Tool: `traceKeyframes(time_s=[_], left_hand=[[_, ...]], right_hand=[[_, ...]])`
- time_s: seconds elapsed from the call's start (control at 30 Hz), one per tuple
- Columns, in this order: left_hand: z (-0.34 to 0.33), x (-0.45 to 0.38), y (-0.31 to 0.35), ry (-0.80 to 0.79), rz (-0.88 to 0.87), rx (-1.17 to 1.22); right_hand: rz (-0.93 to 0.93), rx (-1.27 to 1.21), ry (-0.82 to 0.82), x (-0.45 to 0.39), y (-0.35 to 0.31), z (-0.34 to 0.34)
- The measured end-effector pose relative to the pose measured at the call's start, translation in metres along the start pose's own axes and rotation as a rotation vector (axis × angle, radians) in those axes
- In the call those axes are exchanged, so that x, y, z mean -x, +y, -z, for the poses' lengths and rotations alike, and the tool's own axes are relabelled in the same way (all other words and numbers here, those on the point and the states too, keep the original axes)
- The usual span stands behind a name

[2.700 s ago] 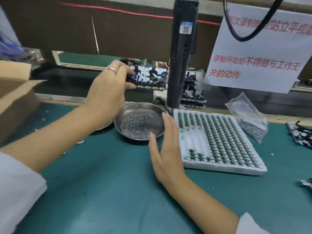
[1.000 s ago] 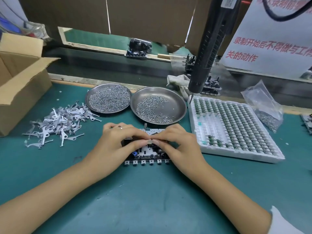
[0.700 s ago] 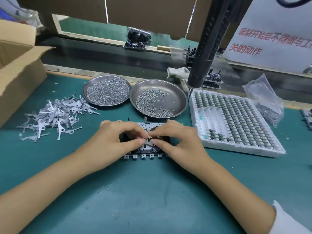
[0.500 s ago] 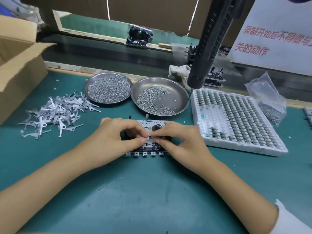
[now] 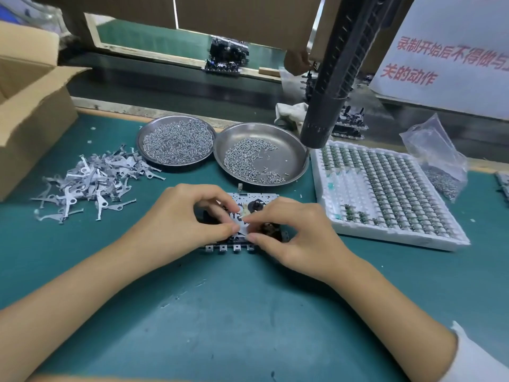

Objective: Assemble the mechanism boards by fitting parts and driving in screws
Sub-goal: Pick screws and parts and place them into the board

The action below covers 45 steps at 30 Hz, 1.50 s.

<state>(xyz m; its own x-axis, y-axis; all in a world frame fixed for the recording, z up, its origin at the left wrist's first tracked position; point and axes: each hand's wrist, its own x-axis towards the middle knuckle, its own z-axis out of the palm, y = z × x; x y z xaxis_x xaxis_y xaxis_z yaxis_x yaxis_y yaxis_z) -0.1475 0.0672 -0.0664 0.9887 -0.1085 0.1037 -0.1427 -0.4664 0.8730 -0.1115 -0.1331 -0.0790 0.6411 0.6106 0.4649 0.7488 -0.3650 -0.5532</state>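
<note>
On the green mat (image 5: 248, 312), your left hand (image 5: 179, 219) & right hand (image 5: 292, 230) both pinch a small metal part (image 5: 242, 226) over the mechanism board (image 5: 256, 201).

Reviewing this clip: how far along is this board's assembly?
Done: mechanism board lies on the mat. In hand: left hand and right hand pinch a small metal part onto it. Left: screws remain in the dish, hanging screwdriver unused.
</note>
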Motion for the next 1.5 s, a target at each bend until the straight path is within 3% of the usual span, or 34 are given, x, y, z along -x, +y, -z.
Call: traceKeyframes(time_s=[0.27,0.6,1.1,1.5], left_hand=[[-0.001,0.001,0.000,0.013,0.002,-0.019],[-0.005,-0.002,-0.002,0.023,-0.018,-0.050],[-0.004,-0.006,0.004,-0.084,-0.034,-0.096],[-0.003,-0.004,-0.001,-0.006,0.043,-0.012]], right_hand=[[0.214,0.189,-0.013,0.003,0.003,-0.004],[0.320,0.331,0.054,0.009,0.005,-0.008],[0.147,0.315,0.094,0.014,-0.005,-0.019],[0.134,0.314,0.103,0.015,-0.006,-0.020]])
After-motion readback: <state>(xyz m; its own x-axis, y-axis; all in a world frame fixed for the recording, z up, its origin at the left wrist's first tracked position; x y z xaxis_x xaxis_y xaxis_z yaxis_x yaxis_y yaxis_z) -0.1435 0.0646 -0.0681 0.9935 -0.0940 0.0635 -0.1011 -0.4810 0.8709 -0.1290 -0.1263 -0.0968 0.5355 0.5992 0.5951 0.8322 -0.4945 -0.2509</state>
